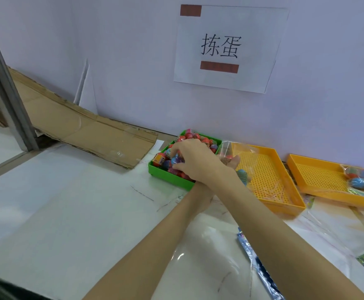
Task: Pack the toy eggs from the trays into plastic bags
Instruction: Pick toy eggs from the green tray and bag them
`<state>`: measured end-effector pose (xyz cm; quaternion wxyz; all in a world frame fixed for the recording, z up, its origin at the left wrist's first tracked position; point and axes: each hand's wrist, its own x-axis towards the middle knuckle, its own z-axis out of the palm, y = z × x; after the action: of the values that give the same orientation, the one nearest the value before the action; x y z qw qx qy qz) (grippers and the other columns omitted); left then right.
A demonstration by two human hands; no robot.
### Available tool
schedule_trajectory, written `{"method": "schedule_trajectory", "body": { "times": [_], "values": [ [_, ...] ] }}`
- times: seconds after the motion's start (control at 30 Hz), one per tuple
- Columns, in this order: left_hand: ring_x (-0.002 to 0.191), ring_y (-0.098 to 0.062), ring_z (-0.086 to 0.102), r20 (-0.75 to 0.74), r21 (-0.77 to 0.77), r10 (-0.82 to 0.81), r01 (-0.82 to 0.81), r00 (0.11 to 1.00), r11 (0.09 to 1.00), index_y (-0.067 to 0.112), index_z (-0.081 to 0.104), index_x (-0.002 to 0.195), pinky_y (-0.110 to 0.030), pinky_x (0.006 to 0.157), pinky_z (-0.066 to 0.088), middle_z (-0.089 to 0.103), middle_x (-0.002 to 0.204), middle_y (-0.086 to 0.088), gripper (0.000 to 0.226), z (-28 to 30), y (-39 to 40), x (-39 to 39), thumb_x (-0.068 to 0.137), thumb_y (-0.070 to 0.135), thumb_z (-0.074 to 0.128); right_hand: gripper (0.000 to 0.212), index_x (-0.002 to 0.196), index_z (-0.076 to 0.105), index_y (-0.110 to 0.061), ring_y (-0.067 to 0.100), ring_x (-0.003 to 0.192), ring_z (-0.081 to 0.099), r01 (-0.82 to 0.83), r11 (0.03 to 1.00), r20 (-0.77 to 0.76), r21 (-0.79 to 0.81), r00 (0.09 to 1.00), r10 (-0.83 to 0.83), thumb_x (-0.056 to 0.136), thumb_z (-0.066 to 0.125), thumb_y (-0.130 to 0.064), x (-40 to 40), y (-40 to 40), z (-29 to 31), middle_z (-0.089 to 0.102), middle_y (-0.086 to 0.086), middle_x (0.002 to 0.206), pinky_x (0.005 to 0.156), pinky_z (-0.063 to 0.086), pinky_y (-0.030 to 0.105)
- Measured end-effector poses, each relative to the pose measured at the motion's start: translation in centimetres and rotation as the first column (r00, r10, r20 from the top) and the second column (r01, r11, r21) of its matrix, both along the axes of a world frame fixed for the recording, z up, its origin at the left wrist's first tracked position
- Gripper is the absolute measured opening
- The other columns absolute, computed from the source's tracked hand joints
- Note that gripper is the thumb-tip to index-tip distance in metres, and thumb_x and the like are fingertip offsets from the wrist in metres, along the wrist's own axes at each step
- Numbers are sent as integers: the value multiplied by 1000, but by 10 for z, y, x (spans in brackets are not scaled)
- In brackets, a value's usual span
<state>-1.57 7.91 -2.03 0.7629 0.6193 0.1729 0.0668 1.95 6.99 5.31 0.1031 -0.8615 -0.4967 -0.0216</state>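
Your right hand (195, 158) reaches across into the green tray (172, 177), fingers curled over the heaped toy eggs (168, 159). Your left hand (230, 163), mostly hidden, holds the clear bag (244, 154) beside it. The eggs look light, hard and slick; cup several, don't pinch.
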Motion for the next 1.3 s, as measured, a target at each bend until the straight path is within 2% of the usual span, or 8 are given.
{"method": "schedule_trajectory", "body": {
  "times": [0.1,0.23,0.33,0.6,0.93,1.03,1.17,1.3],
  "values": [
    [85,4,64,175,-34,-96,104,980,994,20,56,119,-11,74,48,69,90,17,34,-1,-6,4,91,33,71,28,125,63,-17,23,101,58,23,971,-72,237,997,-6,98,67,-19,4,-14,-2,53,6,118,83,47,27],
    [79,4,66,241,54,-91,80,966,995,-4,55,137,-12,68,54,70,128,-20,31,1,-5,6,106,3,50,33,130,68,-18,11,98,55,51,761,-48,647,999,-26,98,68,-11,5,-53,-3,52,3,115,82,44,4],
    [64,-1,66,278,179,-46,-5,959,984,2,63,119,-16,60,55,73,83,6,17,8,-3,12,103,9,61,36,131,64,-15,9,102,62,91,597,-17,797,992,-128,97,70,-8,16,-95,-9,58,4,121,85,51,9],
    [97,-15,75,362,385,-150,-1,920,923,19,67,117,-31,80,64,78,105,-2,26,17,-1,9,96,32,76,29,129,65,-18,17,94,66,264,597,-116,758,954,-276,100,67,-18,43,-153,-19,65,6,121,68,46,4],
    [89,-7,74,433,477,-191,-44,881,878,13,59,127,-25,74,61,77,100,7,25,20,1,10,106,26,57,32,130,70,-25,13,96,64,173,743,-114,646,985,-130,100,66,-15,39,-164,-9,65,-3,117,73,48,10],
    [73,9,66,433,545,-283,2,856,839,12,57,132,-8,67,49,72,86,23,25,20,2,8,109,21,53,33,131,68,-25,15,99,59,207,728,-101,654,977,-187,102,62,-12,38,-166,-8,58,1,119,76,46,7],
    [68,8,61,433,556,-324,34,841,830,10,54,139,-10,66,48,75,105,-4,32,18,0,8,110,24,51,32,128,69,-23,10,91,61,224,674,-72,704,967,-246,97,70,-15,34,-168,-2,59,1,116,73,49,10],
    [77,1,69,440,516,-289,24,850,856,11,55,135,-13,66,53,75,96,16,30,19,0,7,110,26,48,25,113,71,-29,1,90,69,226,712,-205,665,972,-117,89,78,-26,32,-175,5,72,-17,103,72,57,22]
  ]
}}
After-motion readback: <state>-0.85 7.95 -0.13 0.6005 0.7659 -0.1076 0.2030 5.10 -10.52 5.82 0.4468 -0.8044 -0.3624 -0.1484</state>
